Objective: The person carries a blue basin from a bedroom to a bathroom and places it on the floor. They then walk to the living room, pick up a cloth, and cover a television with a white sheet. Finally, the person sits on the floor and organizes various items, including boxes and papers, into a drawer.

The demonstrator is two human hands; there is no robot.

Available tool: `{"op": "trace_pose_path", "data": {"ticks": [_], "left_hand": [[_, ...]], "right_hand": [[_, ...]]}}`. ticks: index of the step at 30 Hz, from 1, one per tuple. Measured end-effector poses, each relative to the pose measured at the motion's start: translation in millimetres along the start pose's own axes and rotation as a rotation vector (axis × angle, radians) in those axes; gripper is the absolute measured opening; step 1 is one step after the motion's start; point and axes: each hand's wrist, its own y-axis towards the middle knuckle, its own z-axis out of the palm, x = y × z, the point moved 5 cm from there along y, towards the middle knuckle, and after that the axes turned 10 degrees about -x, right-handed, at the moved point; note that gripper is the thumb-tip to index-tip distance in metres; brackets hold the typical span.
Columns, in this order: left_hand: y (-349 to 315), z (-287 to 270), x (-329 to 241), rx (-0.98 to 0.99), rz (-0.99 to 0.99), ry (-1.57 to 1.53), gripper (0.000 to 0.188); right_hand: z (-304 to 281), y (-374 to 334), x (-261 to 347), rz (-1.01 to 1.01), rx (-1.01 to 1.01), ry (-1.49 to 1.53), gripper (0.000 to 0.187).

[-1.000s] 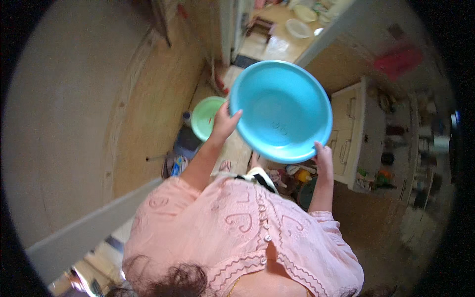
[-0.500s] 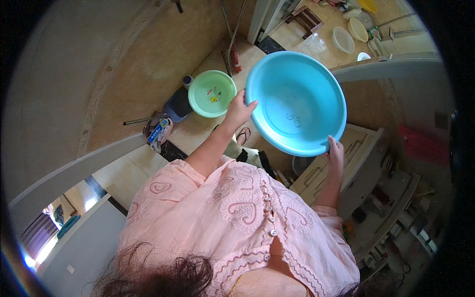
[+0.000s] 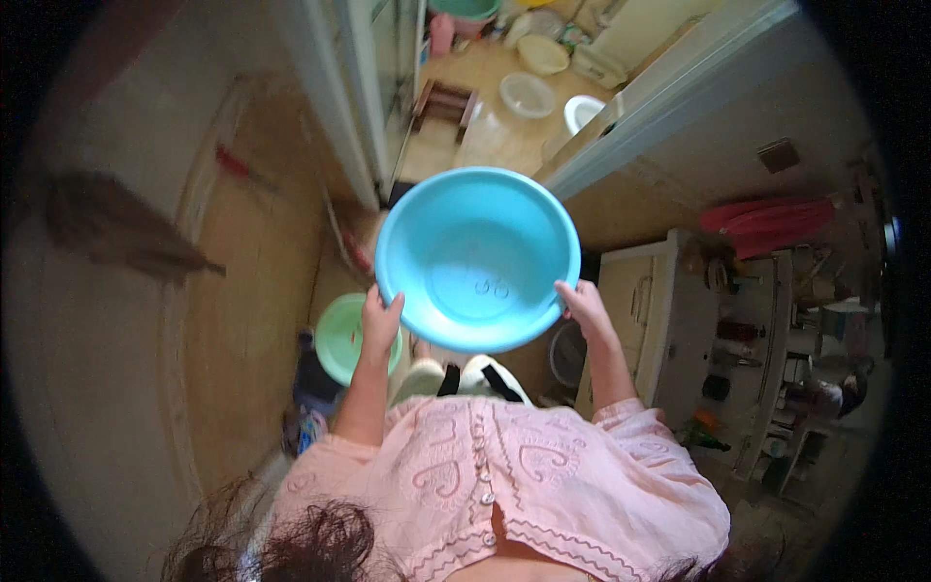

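Left hand (image 3: 381, 318) and right hand (image 3: 588, 308) are grasping the blue basin (image 3: 477, 247) by its near rim. Lifting is looking complete; it is not resting anywhere.

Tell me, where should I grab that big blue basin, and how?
Probably grip the blue basin by its rim, from the near left and near right at once. It's wide, round and opens upward, with no handle showing, so two holds set apart should keep it level. The left hand and right hand hold it there now.
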Motion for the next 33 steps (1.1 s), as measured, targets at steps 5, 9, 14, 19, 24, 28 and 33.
{"op": "trace_pose_path", "data": {"ticks": [5,9,14,19,24,28,33], "left_hand": [[60,26,-36,-0.009,0.004,0.087,0.042],[109,51,-70,-0.006,0.051,0.113,0.04],[167,77,-88,-0.044,0.031,0.076,0.037],[221,120,-122,-0.058,0.146,0.051,0.044],[286,144,-144,-0.06,0.152,0.046,0.045],[343,181,-164,-0.029,0.193,0.108,0.044],[424,229,-173,0.048,0.185,0.285,0.045]], "right_hand": [[3,33,32,0.023,-0.08,0.063,0.028],[11,79,60,0.013,-0.106,0.125,0.026],[20,135,90,0.024,-0.099,0.135,0.027],[2,204,127,-0.032,-0.173,0.188,0.031],[14,275,156,-0.098,-0.217,0.139,0.038],[18,332,159,-0.076,-0.331,0.096,0.038],[9,380,180,0.041,-0.377,0.145,0.04]]}}
